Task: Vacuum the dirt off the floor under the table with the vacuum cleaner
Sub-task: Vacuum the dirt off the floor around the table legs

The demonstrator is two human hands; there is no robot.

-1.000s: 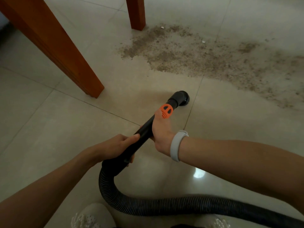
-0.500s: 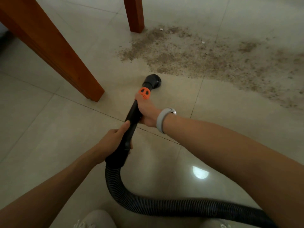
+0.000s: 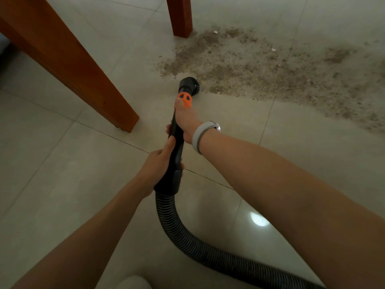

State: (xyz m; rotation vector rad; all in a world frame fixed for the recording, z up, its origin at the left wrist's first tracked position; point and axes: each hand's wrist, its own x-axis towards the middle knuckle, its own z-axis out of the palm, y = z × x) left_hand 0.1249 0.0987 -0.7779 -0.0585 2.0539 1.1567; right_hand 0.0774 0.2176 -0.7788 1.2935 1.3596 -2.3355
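A wide patch of brown dirt (image 3: pixel 260 67) covers the pale tiled floor, from the far table leg out to the right edge. I hold a black vacuum wand (image 3: pixel 177 138) with an orange collar (image 3: pixel 184 99). Its round brush nozzle (image 3: pixel 190 85) touches the floor at the near left edge of the dirt. My right hand (image 3: pixel 185 122), a white band on its wrist, grips the wand just behind the collar. My left hand (image 3: pixel 158 165) grips the wand's lower end, where the ribbed black hose (image 3: pixel 187 243) joins it.
A thick brown wooden table leg (image 3: pixel 83 71) slants in from the top left, close to the left of the wand. A second leg (image 3: pixel 180 16) stands at the top, at the dirt's far edge. The hose curves away to the bottom right. A light reflection (image 3: pixel 259 219) shines on the tile.
Both hands have pushed the wand forward and to the left. The nozzle has travelled from bare tile up to the near edge of the dirt patch.
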